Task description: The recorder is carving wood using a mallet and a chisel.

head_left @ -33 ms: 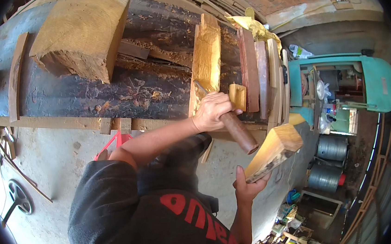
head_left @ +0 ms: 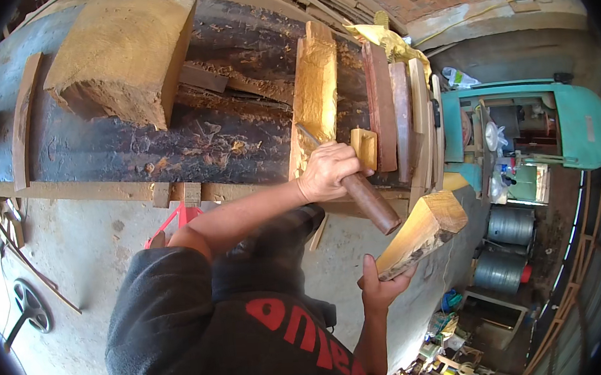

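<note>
My left hand is closed around the brown wooden handle of a chisel. The thin metal blade slants up and left onto a hollowed, yellowish piece of wood lying across the dark workbench. Lower right, my right hand grips the narrower end of a chunky wooden mallet, with its thumb along the side. The mallet's broad end is up, just right of the chisel's butt and apart from it. A small notched wood block sits beside my left hand.
A large wood block stands on the bench's left part, near a flat strip. Several boards line the right end. Beyond are a turquoise machine and metal drums. A black wheel lies at lower left.
The chisel's handle end and the mallet have shifted very slightly to the right. Both hands keep their grips.
</note>
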`<state>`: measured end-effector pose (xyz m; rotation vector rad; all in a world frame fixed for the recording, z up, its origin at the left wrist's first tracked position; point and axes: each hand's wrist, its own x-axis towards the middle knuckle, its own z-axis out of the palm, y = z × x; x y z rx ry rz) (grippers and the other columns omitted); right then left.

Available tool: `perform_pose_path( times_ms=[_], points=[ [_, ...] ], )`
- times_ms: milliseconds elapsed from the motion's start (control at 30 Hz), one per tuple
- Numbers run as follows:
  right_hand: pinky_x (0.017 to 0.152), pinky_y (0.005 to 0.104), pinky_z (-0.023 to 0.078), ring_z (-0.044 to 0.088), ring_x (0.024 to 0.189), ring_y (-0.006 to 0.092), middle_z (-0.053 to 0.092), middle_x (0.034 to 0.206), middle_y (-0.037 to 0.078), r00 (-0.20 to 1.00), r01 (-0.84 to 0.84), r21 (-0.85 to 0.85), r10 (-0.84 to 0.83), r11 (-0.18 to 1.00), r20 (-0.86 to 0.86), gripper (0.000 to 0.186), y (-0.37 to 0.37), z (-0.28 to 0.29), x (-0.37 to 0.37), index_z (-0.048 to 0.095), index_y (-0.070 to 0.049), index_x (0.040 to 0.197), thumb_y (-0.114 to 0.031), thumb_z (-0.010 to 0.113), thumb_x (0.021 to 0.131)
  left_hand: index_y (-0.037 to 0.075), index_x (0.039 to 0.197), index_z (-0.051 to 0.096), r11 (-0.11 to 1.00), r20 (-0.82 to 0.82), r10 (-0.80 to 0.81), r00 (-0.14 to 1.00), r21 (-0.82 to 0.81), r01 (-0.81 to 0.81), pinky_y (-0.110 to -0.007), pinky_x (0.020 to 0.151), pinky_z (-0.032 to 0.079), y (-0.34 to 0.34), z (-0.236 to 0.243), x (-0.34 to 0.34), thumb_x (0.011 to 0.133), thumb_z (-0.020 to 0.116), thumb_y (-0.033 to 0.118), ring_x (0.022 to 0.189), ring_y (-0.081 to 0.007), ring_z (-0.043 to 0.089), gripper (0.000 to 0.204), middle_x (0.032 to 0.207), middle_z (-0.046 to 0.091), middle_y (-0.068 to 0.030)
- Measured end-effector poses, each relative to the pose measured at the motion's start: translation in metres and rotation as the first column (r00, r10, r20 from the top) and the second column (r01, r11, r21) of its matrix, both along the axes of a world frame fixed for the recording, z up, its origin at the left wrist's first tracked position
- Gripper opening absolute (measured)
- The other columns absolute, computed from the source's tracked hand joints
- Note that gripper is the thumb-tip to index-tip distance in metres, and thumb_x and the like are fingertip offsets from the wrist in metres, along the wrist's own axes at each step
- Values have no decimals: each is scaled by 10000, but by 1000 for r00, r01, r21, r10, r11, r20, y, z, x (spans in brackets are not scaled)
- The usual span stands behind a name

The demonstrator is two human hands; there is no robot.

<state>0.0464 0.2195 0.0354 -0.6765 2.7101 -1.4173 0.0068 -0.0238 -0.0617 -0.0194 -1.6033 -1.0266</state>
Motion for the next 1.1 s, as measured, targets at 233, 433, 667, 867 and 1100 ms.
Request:
perform_pose_path(
  times_ms=[233,433,667,867,1100],
  points=[
    [759,307,491,576,855,152,571,1003,98,990,52,-41,-46,998,137,614,-10,0,17,424,24,1244,-87,784,761,102,778,562,969,339,-246,908,74,235,-469,577,468,-9,32,-19,703,713,108,678,-358,619,169,705,600,-117],
    [574,276,510,567,625,149,559,822,83,987,96,-163,-73,982,142,627,3,-1,13,360,5,1290,-66,720,782,84,812,557,978,294,-204,934,107,180,-469,588,472,-11,47,3,684,694,97,698,-369,618,188,717,594,-114],
    [582,300,513,555,614,161,557,811,87,995,-35,-148,48,988,87,604,-11,30,14,367,12,1259,-93,719,780,58,723,505,986,200,-137,970,127,113,-422,523,430,-15,30,4,779,791,226,573,-325,555,336,623,508,-105],
    [654,314,520,583,649,220,593,771,106,901,-340,-297,219,892,-375,621,-17,26,3,434,37,1209,-165,797,748,68,723,531,986,93,-134,987,112,124,-392,514,413,-11,27,3,770,811,230,555,-282,545,327,623,498,-82],
    [744,339,508,635,827,196,652,919,111,928,-138,29,139,990,-345,517,-29,33,18,540,41,1094,-104,856,712,104,743,560,997,31,-6,999,-76,9,-358,512,410,0,-2,-3,700,843,243,552,-234,536,318,624,462,-39]
  ],
)
